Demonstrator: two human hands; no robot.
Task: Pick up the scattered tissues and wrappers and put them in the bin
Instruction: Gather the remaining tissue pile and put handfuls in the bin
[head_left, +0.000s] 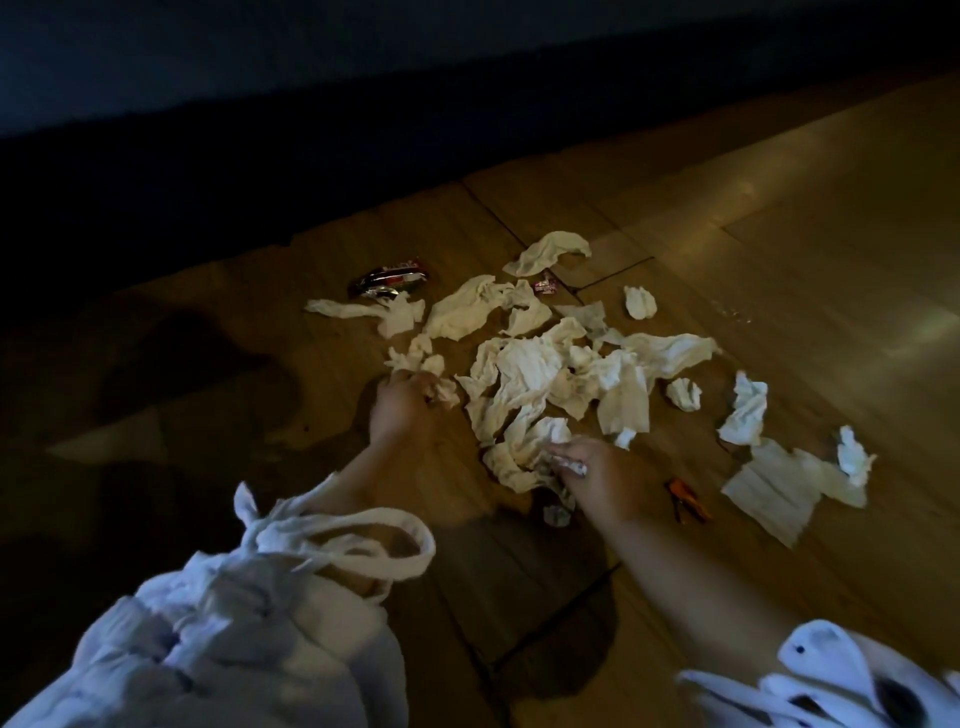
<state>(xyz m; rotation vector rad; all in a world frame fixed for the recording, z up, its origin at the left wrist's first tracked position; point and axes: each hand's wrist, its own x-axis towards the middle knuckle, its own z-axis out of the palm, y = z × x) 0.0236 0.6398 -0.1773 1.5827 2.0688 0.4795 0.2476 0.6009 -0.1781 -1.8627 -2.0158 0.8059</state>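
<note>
White sleeves (234, 649) nearest. Right hand (592, 475): fingers grip a tissue wad (545, 441) at the tissue pile (545, 374)'s near edge; orange wrapper (687, 500) beside, on wooden floor (831, 234). Left hand (400, 402): fingers pinch a small tissue (444, 387). Beyond: dark foil wrapper (389, 281), pink wrapper (545, 286).

Both bare forearms stretch forward and down, well apart. The left hand (402, 402) curls round a tissue (448, 391); the right hand (597, 478) clutches the pile (535, 374).
</note>
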